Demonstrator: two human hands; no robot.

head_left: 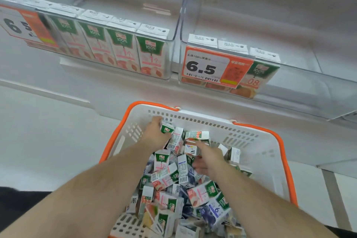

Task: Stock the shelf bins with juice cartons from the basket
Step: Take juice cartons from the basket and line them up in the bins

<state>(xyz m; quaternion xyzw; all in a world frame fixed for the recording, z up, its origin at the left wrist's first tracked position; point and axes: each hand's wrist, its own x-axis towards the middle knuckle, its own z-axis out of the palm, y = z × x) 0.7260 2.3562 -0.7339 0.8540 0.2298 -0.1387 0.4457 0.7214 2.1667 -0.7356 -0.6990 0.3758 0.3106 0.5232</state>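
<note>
Left hand (154, 133) grips a green-topped carton (167, 128) in the basket (195, 120); right hand (207, 158) (blurred) spreads loosely over the pile.

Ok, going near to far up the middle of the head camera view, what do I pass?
Jumbled juice cartons in the white, orange-rimmed plastic basket → left hand gripping a green-topped carton → basket's slotted far wall → clear plastic shelf bins holding upright cartons.

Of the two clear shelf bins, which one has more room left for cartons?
The right bin: only three cartons stand at its left end behind the 6.5 price tag. The left bin has a full front row.
</note>
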